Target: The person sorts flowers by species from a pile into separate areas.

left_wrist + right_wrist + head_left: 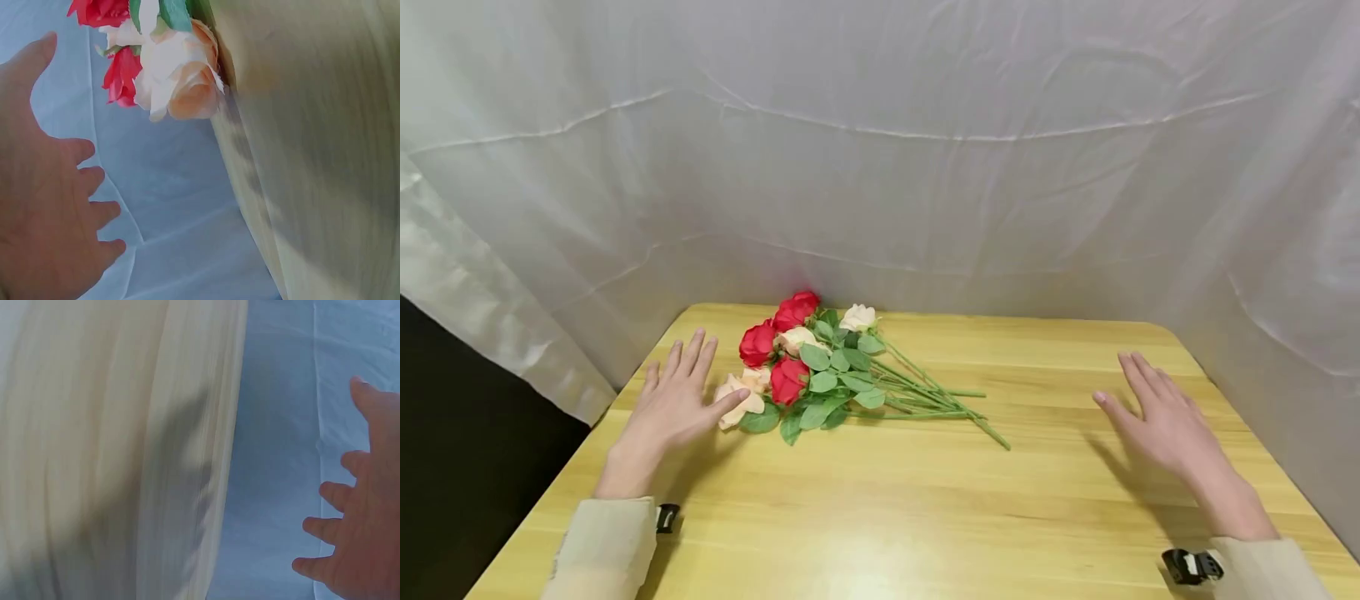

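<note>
Your left hand (673,400) hovers with straight, spread fingers over the table (925,517) near its left edge, holding nothing; the thumb tip lies just beside, perhaps touching, a peach bloom of the bunch of roses (820,367). Your right hand (1161,421) is equally flat and empty, fingers straight and slightly spread, over the right part of the table, well apart from the flowers.

The bunch lies on its side toward the far left corner of the table, blooms pointing to the left edge and the green stems (925,396) fanning out toward the middle. You can count three red roses (758,343) and about four pale ones, peach or cream (857,317), though one or two are partly covered by leaves, so the count of pale ones is not certain. In the left wrist view a peach rose (187,81) and red petals show past your palm.

A white cloth backdrop (880,167) stands behind the far edge and along both sides.
</note>
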{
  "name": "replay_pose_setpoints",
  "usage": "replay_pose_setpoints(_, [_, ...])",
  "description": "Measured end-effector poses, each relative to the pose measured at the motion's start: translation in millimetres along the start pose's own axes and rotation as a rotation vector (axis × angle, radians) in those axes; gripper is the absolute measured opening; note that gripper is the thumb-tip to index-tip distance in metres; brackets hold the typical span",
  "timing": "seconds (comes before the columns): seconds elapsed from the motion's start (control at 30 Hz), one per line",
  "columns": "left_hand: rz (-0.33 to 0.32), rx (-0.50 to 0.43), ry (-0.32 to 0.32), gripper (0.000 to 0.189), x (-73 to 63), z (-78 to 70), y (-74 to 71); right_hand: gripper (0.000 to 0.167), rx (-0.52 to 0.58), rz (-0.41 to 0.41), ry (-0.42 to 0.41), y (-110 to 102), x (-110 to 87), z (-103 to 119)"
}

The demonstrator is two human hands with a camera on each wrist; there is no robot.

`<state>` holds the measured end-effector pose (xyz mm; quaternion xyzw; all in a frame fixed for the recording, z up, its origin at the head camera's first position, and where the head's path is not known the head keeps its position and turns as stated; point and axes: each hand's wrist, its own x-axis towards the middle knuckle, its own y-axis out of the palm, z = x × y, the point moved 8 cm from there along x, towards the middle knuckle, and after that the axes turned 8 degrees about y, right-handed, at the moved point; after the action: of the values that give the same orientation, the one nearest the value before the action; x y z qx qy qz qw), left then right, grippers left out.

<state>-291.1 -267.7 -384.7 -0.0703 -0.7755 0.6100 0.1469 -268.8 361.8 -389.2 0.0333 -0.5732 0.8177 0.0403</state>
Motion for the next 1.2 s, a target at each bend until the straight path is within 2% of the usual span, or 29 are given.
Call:
replay_pose_setpoints(0.13, [-0.043,-0.007,0.033,0.103,3.2,-8.0,-5.5,0.080,0.087,-0.038,-0.048,-5,5.5,16])
replay_pose_setpoints(0.3, [-0.104,0.018,0.100,0.103,10.9,-24.8,-12.3,0.078,0.170,-0.045,-0.093,-4,14.1,38])
replay_pose_setpoints(0.43, [-0.155,0.041,0.176,0.103,16.2,-42.0,-14.3,0.076,0.217,-0.038,-0.120,2,20.6,56])
replay_pose_setpoints(0.6, [-0.177,0.061,0.280,0.099,20.9,-69.5,-13.9,0.075,0.244,-0.023,-0.151,11,29.5,80])
replay_pose_setpoints(0.73, [-0.167,0.069,0.366,0.096,25.0,-94.3,-9.5,0.076,0.234,0.017,-0.165,22,38.2,98])
replay_pose_setpoints(0.97, [-0.124,0.108,0.528,0.088,30.6,-134.9,11.0,0.078,0.207,0.129,-0.200,54,50.4,126])
replay_pose_setpoints(1.2, [-0.031,0.142,0.588,0.086,38.8,-160.3,34.8,0.076,0.190,0.204,-0.253,88,54.6,154])
